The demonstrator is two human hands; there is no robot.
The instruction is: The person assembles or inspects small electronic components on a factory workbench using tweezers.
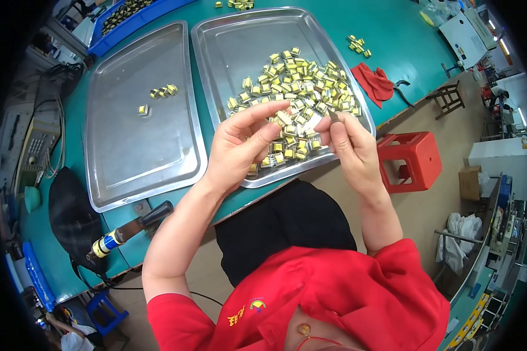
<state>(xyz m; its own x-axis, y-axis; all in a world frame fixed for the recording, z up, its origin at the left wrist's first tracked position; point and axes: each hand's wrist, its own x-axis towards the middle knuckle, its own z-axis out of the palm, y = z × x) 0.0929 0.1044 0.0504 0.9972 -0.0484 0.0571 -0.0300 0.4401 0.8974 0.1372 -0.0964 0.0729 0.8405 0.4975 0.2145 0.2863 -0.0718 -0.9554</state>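
Note:
My left hand (240, 140) pinches a small yellow-wrapped transformer (284, 118) between thumb and index finger, above the near part of the right metal tray (228, 44). Beneath both hands, a loose heap of similar yellow transformers (293, 79) covers much of that tray. My right hand (351, 143) is closed by the tray's right rim. Between its thumb and fingers a small dark flat metal piece (334, 116) sticks out; its exact kind is unclear. On the left metal tray (140, 143), a short row of transformers (164, 91) and a single one (143, 109) lie apart.
Right of the trays lie a red cloth (373, 85), dark-handled pliers (401, 88) and several transformers (358, 45). A blue bin (152, 13) of dark parts stands at far left. A black-handled tool wrapped in tape (126, 231) sits near the left front edge. A red stool (413, 161) stands right.

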